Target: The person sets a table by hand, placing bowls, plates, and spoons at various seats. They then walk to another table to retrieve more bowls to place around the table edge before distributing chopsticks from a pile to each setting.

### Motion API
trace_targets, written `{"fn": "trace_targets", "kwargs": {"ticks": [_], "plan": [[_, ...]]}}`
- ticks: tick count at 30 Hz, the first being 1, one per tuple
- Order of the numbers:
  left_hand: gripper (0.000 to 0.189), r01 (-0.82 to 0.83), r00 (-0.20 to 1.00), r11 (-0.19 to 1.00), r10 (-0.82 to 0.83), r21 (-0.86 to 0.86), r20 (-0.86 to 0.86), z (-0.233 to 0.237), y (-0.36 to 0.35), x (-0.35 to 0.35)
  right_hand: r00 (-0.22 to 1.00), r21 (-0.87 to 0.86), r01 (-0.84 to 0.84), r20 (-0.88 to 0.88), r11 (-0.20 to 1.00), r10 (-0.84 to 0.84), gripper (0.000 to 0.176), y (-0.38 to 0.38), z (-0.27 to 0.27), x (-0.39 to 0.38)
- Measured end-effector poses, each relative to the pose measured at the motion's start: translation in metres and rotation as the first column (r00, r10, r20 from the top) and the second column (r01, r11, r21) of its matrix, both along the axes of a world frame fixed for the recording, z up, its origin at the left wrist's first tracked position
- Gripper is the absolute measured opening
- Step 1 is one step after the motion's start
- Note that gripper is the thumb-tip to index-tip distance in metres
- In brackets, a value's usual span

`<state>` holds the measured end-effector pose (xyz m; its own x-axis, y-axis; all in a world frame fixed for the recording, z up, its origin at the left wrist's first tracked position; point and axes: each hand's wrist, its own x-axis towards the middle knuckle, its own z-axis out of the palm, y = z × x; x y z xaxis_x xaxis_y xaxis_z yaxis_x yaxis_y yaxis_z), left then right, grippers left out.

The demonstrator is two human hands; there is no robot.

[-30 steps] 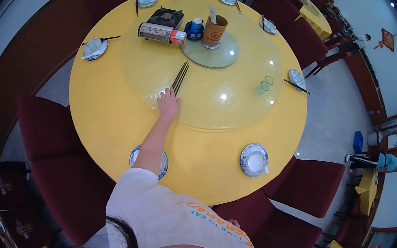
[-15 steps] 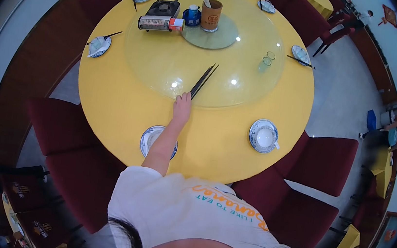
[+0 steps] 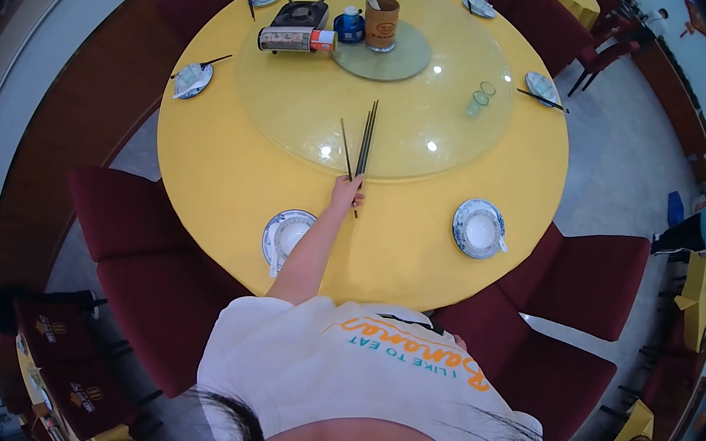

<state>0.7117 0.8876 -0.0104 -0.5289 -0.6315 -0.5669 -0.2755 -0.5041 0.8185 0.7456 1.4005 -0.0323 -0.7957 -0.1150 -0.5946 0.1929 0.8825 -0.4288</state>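
My left hand [image 3: 347,192] reaches over the near part of the yellow round table and is closed around several dark chopsticks [image 3: 366,141]. Their long ends point away over the edge of the glass turntable [image 3: 286,117]; one chopstick splays to the left, and a short end sticks out below my hand. Beneath my forearm, partly hidden, is a blue-and-white plate with a bowl and spoon [image 3: 292,233]. A similar plate and bowl [image 3: 481,231] sits to the right. I cannot see my right hand.
Toward the back of the turntable are a portable stove [image 3: 301,14], a gas can [image 3: 297,39], a blue container [image 3: 350,25] and a wooden holder [image 3: 381,25]. Glasses [image 3: 481,98] are at its right. Dark red chairs [image 3: 583,282] surround the table. Other people appear at the far edges.
My left hand has shifted slightly right and nearer to me with the chopsticks. They are now more upright in view, with one spread apart from the others. The view has shifted slightly.
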Motion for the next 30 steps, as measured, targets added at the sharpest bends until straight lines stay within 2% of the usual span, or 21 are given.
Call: {"fn": "trace_targets", "kwargs": {"ticks": [2, 5, 8, 11, 14, 17, 18, 19, 20, 21, 22, 23, 25, 27, 30], "plan": [[0.039, 0.048, 0.998, 0.966, -0.035, 0.255, -0.054, -0.012, -0.012, -0.014, 1.0, -0.003, 0.002, -0.003, 1.0, -0.002, 0.026, 0.003, -0.001, 0.002], [0.031, 0.041, 0.999, 0.944, -0.032, 0.328, -0.033, -0.011, -0.014, -0.029, 1.0, 0.003, 0.008, -0.004, 1.0, -0.008, 0.026, 0.01, -0.002, 0.007], [0.029, 0.041, 0.996, 0.985, -0.054, 0.17, 0.07, -0.03, -0.014, -0.036, 1.0, 0.013, 0.004, -0.001, 1.0, -0.004, 0.026, 0.018, -0.003, 0.011], [0.029, 0.102, 0.995, 0.978, -0.1, 0.182, -0.021, -0.031, 0.001, -0.023, 1.0, 0.017, -0.02, -0.005, 1.0, 0.02, 0.026, 0.024, -0.005, 0.012], [0.027, 0.202, 0.979, 0.976, -0.201, 0.081, -0.027, -0.025, 0.038, 0.005, 0.995, -0.001, -0.082, -0.05, 0.997, 0.082, 0.025, 0.026, -0.008, 0.004], [0.024, 0.26, 0.965, 0.961, -0.258, 0.089, -0.041, -0.012, 0.083, 0.039, 0.97, -0.079, -0.176, -0.186, 0.981, 0.159, 0.026, 0.001, -0.003, -0.026], [0.023, 0.266, 0.963, 0.958, -0.26, 0.11, -0.063, -0.006, 0.095, 0.045, 0.947, -0.109, -0.197, -0.28, 0.974, 0.16, 0.023, -0.032, 0.031, -0.033], [0.022, 0.271, 0.961, 0.953, -0.262, 0.136, -0.083, 0.002, 0.109, 0.054, 0.886, -0.277, -0.28, -0.442, 0.919, 0.137, 0.022, -0.05, 0.031, -0.044], [0.021, 0.277, 0.959, 0.947, -0.263, 0.162, -0.102, 0.012, 0.123, 0.064, 0.917, -0.265, -0.272, -0.362, 0.925, 0.166, 0.022, -0.076, 0.052, -0.055], [0.018, 0.299, 0.952, 0.939, -0.283, 0.171, -0.114, 0.032, 0.134, 0.07, 0.964, -0.352, -0.204, -0.234, 0.913, 0.126, 0.025, -0.088, 0.035, -0.067], [0.018, 0.319, 0.944, 0.931, -0.295, 0.176, -0.15, 0.038, 0.143, 0.074, 0.994, -0.461, -0.111, -0.059, 0.881, 0.095, 0.03, -0.123, 0.074, -0.071], [0.018, 0.339, 0.933, 0.924, -0.307, 0.178, -0.187, 0.041, 0.151, 0.077, 0.988, -0.576, -0.031, 0.105, 0.817, 0.112, 0.035, -0.144, 0.075, -0.079], [0.017, 0.376, 0.907, 0.912, -0.327, 0.165, -0.266, 0.046, 0.164, 0.082, 0.948, -0.652, 0.118, 0.299, 0.749, 0.111, 0.045, -0.192, 0.115, -0.079], [0.017, 0.442, 0.873, 0.89, -0.399, 0.112, -0.28, 0.053, 0.171, 0.085, 0.859, -0.706, 0.32, 0.497, 0.631, 0.12, 0.047, -0.224, 0.131, -0.076], [0.018, 0.532, 0.819, 0.847, -0.509, 0.019, -0.265, 0.054, 0.172, 0.086, 0.85, -0.796, 0.372, 0.499, 0.477, 0.169, 0.032, -0.253, 0.124, -0.071]]}}
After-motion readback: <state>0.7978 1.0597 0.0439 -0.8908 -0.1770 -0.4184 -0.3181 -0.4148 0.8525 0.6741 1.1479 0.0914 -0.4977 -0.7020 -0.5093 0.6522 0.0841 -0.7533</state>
